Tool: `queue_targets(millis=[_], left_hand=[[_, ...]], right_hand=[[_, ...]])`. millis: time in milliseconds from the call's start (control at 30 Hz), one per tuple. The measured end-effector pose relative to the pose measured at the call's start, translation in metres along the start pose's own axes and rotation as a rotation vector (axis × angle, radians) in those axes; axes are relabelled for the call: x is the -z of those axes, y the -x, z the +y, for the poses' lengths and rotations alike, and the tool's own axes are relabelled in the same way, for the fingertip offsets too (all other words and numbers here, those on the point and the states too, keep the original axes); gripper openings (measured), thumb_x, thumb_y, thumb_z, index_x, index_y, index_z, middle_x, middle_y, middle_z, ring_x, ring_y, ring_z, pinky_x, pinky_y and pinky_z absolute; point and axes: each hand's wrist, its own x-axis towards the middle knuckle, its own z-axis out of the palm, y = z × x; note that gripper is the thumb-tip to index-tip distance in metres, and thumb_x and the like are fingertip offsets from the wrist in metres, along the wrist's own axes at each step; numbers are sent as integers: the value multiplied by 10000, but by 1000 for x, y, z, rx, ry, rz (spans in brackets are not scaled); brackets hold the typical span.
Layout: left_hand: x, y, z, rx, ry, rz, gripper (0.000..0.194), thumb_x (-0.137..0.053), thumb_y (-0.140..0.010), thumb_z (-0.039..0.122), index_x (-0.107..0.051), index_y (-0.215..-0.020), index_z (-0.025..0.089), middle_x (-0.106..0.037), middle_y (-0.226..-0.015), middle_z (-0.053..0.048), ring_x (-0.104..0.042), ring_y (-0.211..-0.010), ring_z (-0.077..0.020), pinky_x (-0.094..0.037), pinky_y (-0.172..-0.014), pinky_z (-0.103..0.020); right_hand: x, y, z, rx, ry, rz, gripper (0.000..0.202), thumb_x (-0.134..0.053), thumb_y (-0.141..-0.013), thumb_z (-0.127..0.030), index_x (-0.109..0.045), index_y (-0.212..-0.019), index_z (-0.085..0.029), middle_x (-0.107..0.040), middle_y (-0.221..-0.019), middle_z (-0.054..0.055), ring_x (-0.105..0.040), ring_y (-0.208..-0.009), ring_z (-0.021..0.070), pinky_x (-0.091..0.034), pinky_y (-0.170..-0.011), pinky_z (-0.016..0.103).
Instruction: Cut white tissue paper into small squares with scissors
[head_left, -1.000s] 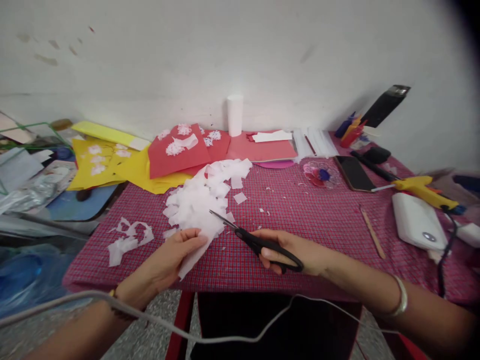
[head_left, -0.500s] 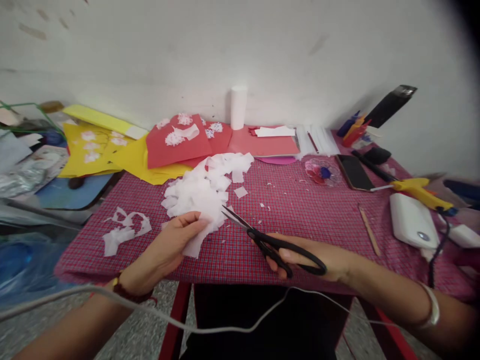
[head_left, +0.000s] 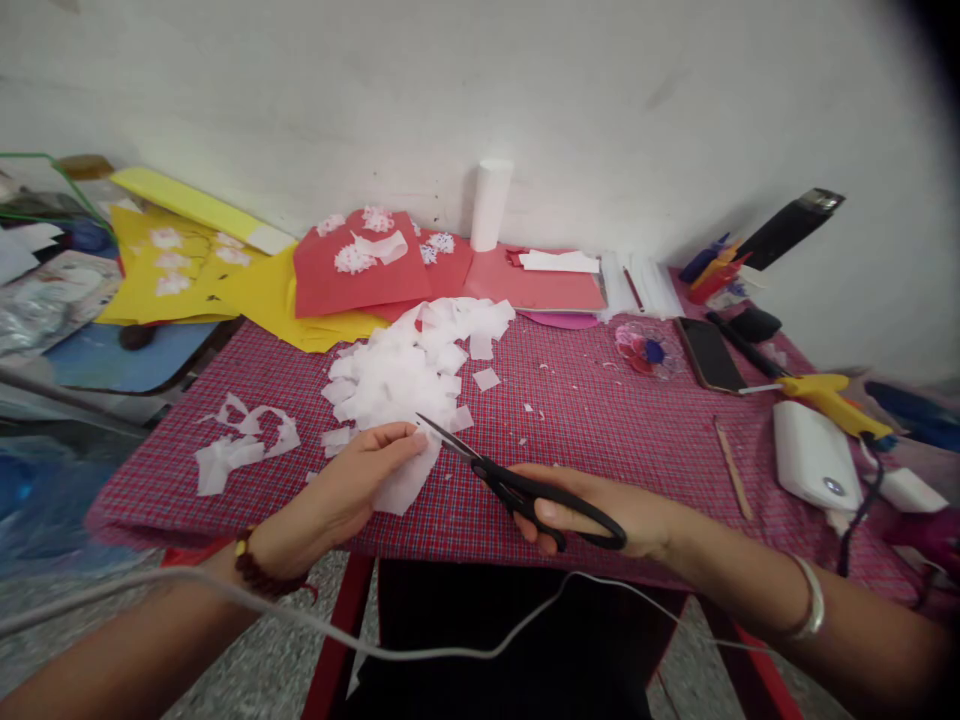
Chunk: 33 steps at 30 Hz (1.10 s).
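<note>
My left hand (head_left: 371, 468) pinches a thin white piece of tissue paper (head_left: 409, 483) between thumb and fingers near the table's front edge. In my right hand (head_left: 574, 510) is a pair of black-handled scissors (head_left: 517, 490), thumb and fingers through the loops. Their blades point left and lie at the upper edge of the held paper, by my left thumb. Just beyond is a heap of cut white paper squares (head_left: 397, 370). Curled white paper scraps (head_left: 244, 440) lie left of my left hand.
Red card sheets (head_left: 360, 270) and yellow paper (head_left: 169, 265) lie at the back left. A white roll (head_left: 492, 205) stands against the wall. To the right are a phone (head_left: 709, 353), a yellow glue gun (head_left: 825, 400), a white device (head_left: 814, 455) and a wooden stick (head_left: 733, 468). A white cable (head_left: 450, 652) crosses in front.
The scissors have moved left, their blades now reaching the paper's edge by my left thumb. My left hand still holds the paper. The camera view has shifted slightly.
</note>
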Motion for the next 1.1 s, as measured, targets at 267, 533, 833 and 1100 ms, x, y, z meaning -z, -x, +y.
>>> queue_targets(millis=[267, 533, 833, 1100], left_hand=[[0, -3, 3, -56, 106, 72, 105, -777, -697, 244, -694, -716, 180, -660, -676, -8, -549, -543, -96, -404, -476, -188], [-1, -3, 3, -104, 33, 41, 135, -790, -694, 279, -711, -709, 170, -649, -654, -14, -515, -527, -94, -362, -460, -187], [-4, -7, 3, -88, 53, -24, 123, -764, -728, 257, -696, -688, 162, -617, -591, -20, -480, -462, -87, -312, -402, -183], [-1, 0, 16, -206, 277, -41, 108, -608, -833, 214, -595, -743, 156, -665, -753, -57, -595, -586, -124, -477, -506, -224]], right_hand=[[-2, 4, 0, 15, -72, 30, 557, -576, -873, -641, -549, -1091, -129, -530, -859, 20, -509, -696, 100, -444, -636, 240], [-3, 1, 2, -1, -67, 35, 551, -587, -877, -620, -545, -1129, -132, -537, -868, 18, -500, -696, 98, -421, -626, 235], [-3, 0, 0, -19, -8, 63, 540, -600, -876, -610, -545, -1125, -134, -537, -882, 24, -502, -724, 104, -422, -657, 245], [0, 2, -1, 16, -86, 75, 547, -594, -857, -643, -591, -1082, -145, -582, -947, 61, -541, -814, 146, -463, -753, 289]])
